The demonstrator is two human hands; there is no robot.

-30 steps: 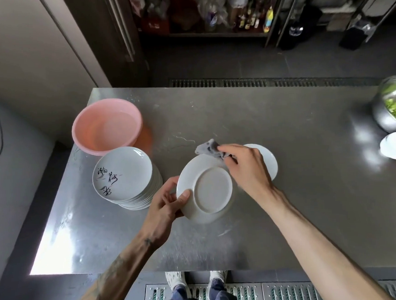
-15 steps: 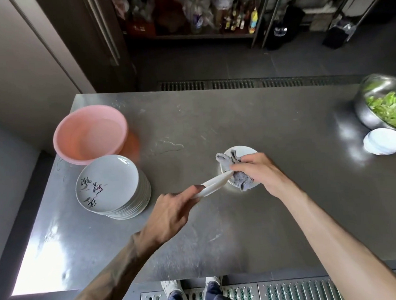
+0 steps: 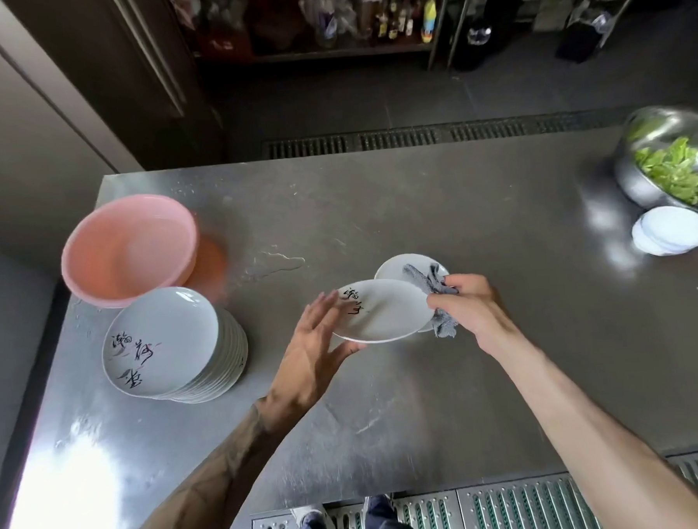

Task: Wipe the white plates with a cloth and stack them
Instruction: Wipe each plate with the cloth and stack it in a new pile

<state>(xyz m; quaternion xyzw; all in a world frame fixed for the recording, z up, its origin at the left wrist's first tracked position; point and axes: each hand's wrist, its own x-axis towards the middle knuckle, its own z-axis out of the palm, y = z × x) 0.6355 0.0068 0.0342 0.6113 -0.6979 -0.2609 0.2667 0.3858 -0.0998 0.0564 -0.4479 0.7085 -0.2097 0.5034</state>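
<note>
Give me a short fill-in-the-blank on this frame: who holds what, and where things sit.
1. The grey cloth is gripped in the ____ hand.
2. The left hand holds a plate with its painted side facing ____.
3. The tall plate stack stands right beside the ____ basin.
4. The metal bowl at the table's far right holds ____ leaves.

Missing words: right; up; pink; green

A steel worktop (image 3: 478, 225) carries a pink basin (image 3: 128, 247) and plate stack (image 3: 173, 346) at left, one plate (image 3: 396, 268) mid-table, a steel bowl (image 3: 673, 158) and white discs (image 3: 671, 231) at right
</note>
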